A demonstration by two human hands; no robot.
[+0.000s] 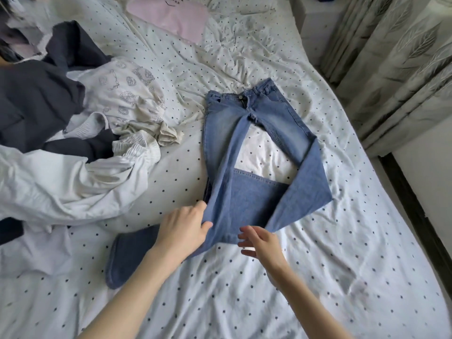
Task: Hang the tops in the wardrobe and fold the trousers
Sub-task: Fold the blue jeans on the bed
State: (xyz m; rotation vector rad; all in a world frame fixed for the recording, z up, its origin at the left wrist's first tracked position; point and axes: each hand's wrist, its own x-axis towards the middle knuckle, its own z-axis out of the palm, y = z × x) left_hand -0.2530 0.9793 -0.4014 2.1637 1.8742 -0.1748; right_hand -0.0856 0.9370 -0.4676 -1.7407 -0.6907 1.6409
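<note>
Lying front-up on dotted bedsheet [318, 265]: blue jeans [227, 133], waistband far, both legs folded back toward near edge. Left hand [182, 228] pinches fold of left leg, thumb on top. Right hand [260, 242] hovers just beside lower fold, fingers spread, holding nothing. Heap of white and navy clothes [73, 123] at left. No readable labels or writing.

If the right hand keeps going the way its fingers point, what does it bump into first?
Probably the jeans: the right hand has open fingers aimed up-left at the folded leg's edge, right beside the left hand. Depth is unclear.
</note>
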